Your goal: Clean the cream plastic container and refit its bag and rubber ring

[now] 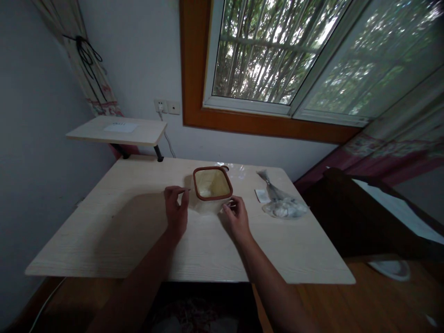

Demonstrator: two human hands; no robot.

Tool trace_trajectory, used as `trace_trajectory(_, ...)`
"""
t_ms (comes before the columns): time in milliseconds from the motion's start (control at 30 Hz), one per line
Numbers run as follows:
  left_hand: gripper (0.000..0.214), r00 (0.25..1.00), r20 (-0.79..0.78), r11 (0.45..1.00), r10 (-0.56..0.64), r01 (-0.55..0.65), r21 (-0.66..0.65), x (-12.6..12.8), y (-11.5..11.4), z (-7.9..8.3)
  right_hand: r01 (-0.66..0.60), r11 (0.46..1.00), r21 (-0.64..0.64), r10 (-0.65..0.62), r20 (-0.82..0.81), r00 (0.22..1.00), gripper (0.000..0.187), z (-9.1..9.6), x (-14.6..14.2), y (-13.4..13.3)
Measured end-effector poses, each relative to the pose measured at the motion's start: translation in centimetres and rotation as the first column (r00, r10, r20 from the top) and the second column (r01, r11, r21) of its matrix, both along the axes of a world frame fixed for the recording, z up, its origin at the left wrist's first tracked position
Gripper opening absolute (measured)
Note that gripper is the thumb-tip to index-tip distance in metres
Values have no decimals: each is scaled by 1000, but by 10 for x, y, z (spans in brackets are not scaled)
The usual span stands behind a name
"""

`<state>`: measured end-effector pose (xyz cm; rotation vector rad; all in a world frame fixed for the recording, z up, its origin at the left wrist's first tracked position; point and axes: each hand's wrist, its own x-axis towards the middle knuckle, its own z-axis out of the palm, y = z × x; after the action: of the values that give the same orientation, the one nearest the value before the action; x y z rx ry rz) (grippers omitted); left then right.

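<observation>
A squarish container (211, 206) with a brown rim, a cream inside and pale sides stands upright on the table between my hands. My left hand (176, 210) is at its left, thumb and forefinger brought together in a pinch. Something small and dark shows at those fingertips, too small to name. At the container's front right corner is my right hand (237, 215), its fingers also drawn together near the wall. A tiny light-coloured bit shows at its fingertips; I cannot tell what it is or whether the hand touches the container.
Right of the container lie a clear plastic bag (286, 208) with whitish contents and a small white paper (262, 196). A brown curved thing (225, 168) sits behind the container. A raised shelf (149, 134) with a paper sheet (120, 127) stands at the back left of the table (208, 249).
</observation>
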<state>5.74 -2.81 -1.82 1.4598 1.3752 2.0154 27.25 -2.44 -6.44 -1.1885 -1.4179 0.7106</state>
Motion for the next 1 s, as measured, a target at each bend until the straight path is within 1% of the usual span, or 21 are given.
trace_trajectory(67,12,984,-170,998,-63,67,19,-3,-1,13,-28,999,25,27,24,999,30,-2,-2,-2)
trace_trajectory(100,11,958,-271,994,-92,103,26,-5,-1,18,-39,998,43,37,39,999,29,-2,-3,-3)
trace_trajectory(167,13,873,-460,982,-163,187,7,-7,0,29,-50,996,72,45,62,997,26,-2,-4,-6)
trace_trajectory(233,16,777,-590,969,-222,241,-46,-7,1,36,-51,995,90,44,71,996,24,-2,-4,-8)
trace_trajectory(300,19,705,-665,963,-248,252,-93,-5,1,41,-50,993,106,41,83,996,24,-1,-5,-10)
trace_trajectory(367,21,647,-720,963,-250,246,-114,-3,0,44,-52,992,111,40,102,994,24,-1,-6,-11)
trace_trajectory(467,23,536,-801,955,-267,256,-147,1,-1,47,-43,995,94,30,136,990,23,-2,-8,-12)
trace_trajectory(533,22,479,-833,951,-275,263,-163,3,-3,48,-42,996,83,28,161,987,20,-4,-7,-11)
trace_trajectory(600,20,456,-846,951,-277,258,-172,5,-4,51,-43,996,83,27,180,983,17,-6,-7,-11)
trace_trajectory(833,16,443,-852,955,-278,224,-195,11,-8,57,-62,989,131,33,214,976,5,-6,-3,-9)
trace_trajectory(1000,15,431,-855,953,-290,215,-215,12,-7,58,-67,985,159,32,216,976,5,-8,-2,-8)
